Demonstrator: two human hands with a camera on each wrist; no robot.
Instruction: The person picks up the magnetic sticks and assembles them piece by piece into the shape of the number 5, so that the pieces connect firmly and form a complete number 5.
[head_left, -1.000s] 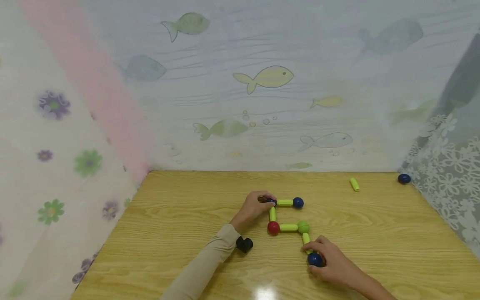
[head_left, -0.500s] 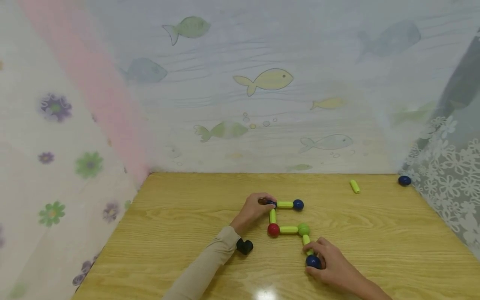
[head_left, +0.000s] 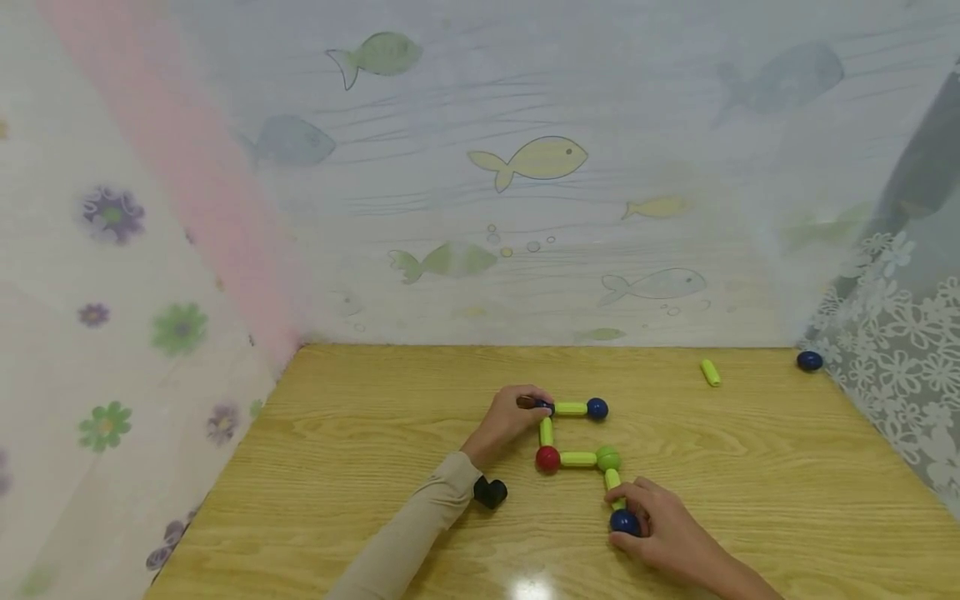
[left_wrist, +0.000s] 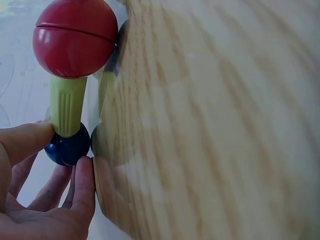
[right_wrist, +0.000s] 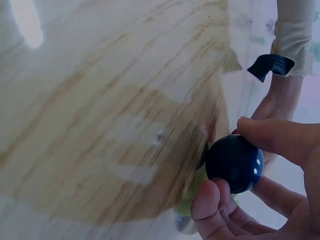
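A chain of balls and yellow-green rods lies on the wooden table. At its upper left corner my left hand [head_left: 513, 418] pinches a dark blue ball [left_wrist: 69, 146] between thumb and fingers. From there one rod [head_left: 571, 409] runs right to another blue ball [head_left: 597, 408]. A second rod [left_wrist: 68, 105] leads to the red ball [head_left: 548, 459], and a third rod [head_left: 578, 459] to the green ball [head_left: 608, 458]. My right hand [head_left: 663, 521] holds the blue ball [right_wrist: 234, 163] at the chain's near end, its fingers also at the slanted rod [head_left: 613, 483].
Toward the back right of the table [head_left: 360, 392] lie a loose yellow-green rod [head_left: 710, 372] and a blue ball [head_left: 810, 361]. A black wrist device [head_left: 491, 492] sits by the left cuff. Fish-patterned cloth [head_left: 420, 183] rises behind the table.
The right hand has shifted the near blue ball slightly left, and the slanted rod stands a little straighter. The left hand keeps its grip in place.
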